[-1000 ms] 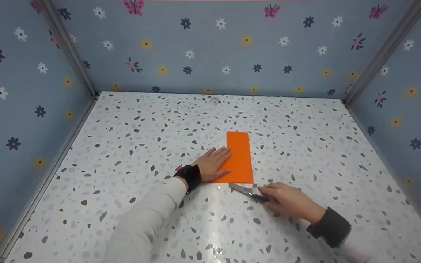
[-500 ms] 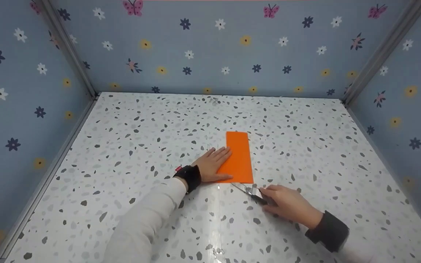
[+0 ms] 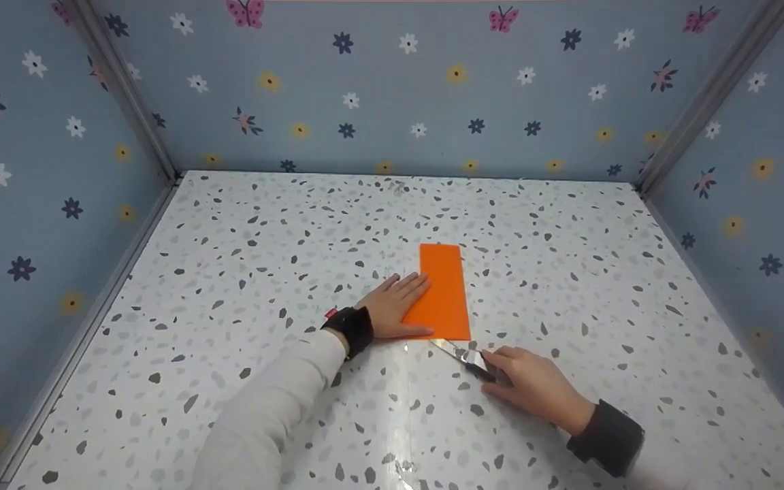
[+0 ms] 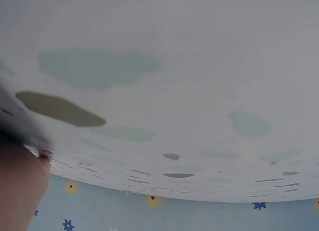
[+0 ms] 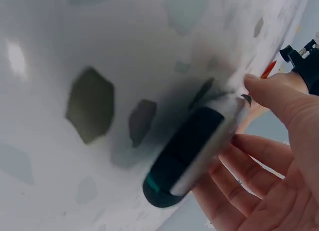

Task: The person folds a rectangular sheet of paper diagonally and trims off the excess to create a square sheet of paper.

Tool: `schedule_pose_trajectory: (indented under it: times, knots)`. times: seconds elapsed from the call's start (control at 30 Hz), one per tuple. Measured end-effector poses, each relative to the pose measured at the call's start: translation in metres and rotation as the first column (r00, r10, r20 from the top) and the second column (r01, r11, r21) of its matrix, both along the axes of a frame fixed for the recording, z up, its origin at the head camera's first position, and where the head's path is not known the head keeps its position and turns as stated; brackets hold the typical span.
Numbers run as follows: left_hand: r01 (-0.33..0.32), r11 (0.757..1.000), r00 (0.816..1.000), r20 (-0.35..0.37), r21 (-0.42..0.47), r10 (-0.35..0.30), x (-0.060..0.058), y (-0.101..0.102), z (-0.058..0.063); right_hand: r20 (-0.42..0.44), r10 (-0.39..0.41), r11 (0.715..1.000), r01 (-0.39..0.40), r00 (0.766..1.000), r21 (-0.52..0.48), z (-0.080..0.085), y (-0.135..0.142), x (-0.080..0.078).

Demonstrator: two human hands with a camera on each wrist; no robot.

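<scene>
In the head view, a rectangular sheet of orange paper [image 3: 439,292] lies on the speckled tabletop. My left hand [image 3: 395,309] rests flat on its left part, fingers spread and thumb along the near edge, so that part of the sheet is covered. My right hand [image 3: 535,381] holds a utility knife [image 3: 470,361] with the blade out. The blade [image 3: 441,345] meets the sheet's near edge close to the left thumb; whether it is inside a fold cannot be told. In the right wrist view, the thumb and fingers grip the dark-and-silver knife handle [image 5: 197,151].
The white speckled table [image 3: 283,224] surrounds the paper on all sides. Blue flowered panels [image 3: 392,88] with grey metal corner posts [image 3: 137,95] enclose it at the back, left and right. The left wrist view shows mostly tabletop, with skin at its left edge.
The knife blade has turned from lying broad side up below the paper to touching its near edge. My right hand has shifted slightly left, and my left thumb has slid towards that edge.
</scene>
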State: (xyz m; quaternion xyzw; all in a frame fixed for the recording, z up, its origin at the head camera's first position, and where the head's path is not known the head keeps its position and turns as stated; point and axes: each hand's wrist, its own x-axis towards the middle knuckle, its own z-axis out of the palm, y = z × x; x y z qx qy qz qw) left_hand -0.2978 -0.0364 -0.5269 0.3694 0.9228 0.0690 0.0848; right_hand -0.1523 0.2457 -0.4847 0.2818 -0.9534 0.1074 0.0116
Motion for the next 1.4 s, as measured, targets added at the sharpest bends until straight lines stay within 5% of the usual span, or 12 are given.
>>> schedule_pose_trajectory:
  times: [0.4, 1.4]
  knots:
    - [0.008, 1.000, 1.000, 0.015, 0.021, -0.008, 0.005, 0.000, 0.010, -0.102, -0.071, 0.995, 0.078, 0.992, 0.066, 0.002, -0.006, 0.006]
    - [-0.007, 1.000, 1.000, 0.012, 0.003, 0.007, 0.003, 0.001, 0.004, 0.011, -0.246, 0.969, 0.245, 0.969, 0.044, 0.002, -0.008, 0.021]
